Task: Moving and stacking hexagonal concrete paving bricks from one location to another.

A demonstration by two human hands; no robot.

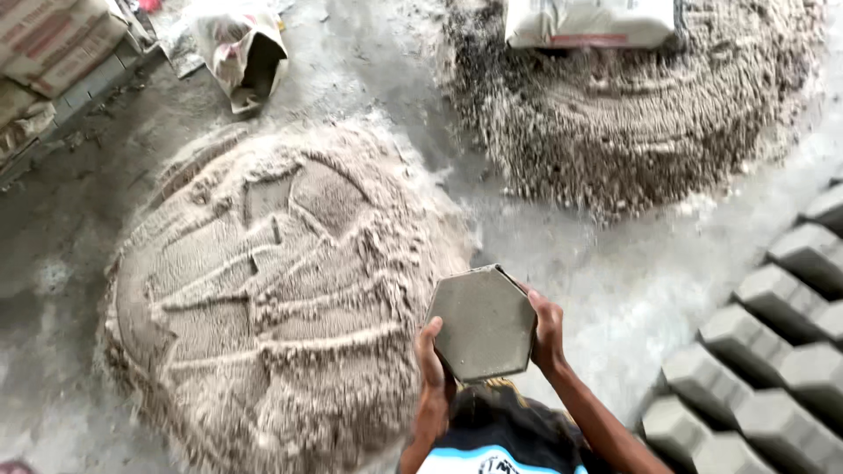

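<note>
Both hands are up in front of the chest, gripping a grey hexagonal block (pixel 483 323) near the bottom centre. The left hand (pixel 431 355) clamps its lower left edge, thumb on the face; the right hand (pixel 547 329) wraps fingers round the right edge. Far top, a white sack (pixel 588 22) with a red stripe lies on a gravel heap (pixel 632 123). Far left, an open pale bag (pixel 241 53) on the floor, and tan cardboard boxes (pixel 53 39) in the corner.

Your hexagonal paver (pixel 483 323): grey concrete, six-sided, flat smooth face turned up toward you, edges crisp. Held level in the air, low centre of view, just beside the rim of the sand heap. Surface looks dry, possibly dusty; hard to tell.
</note>
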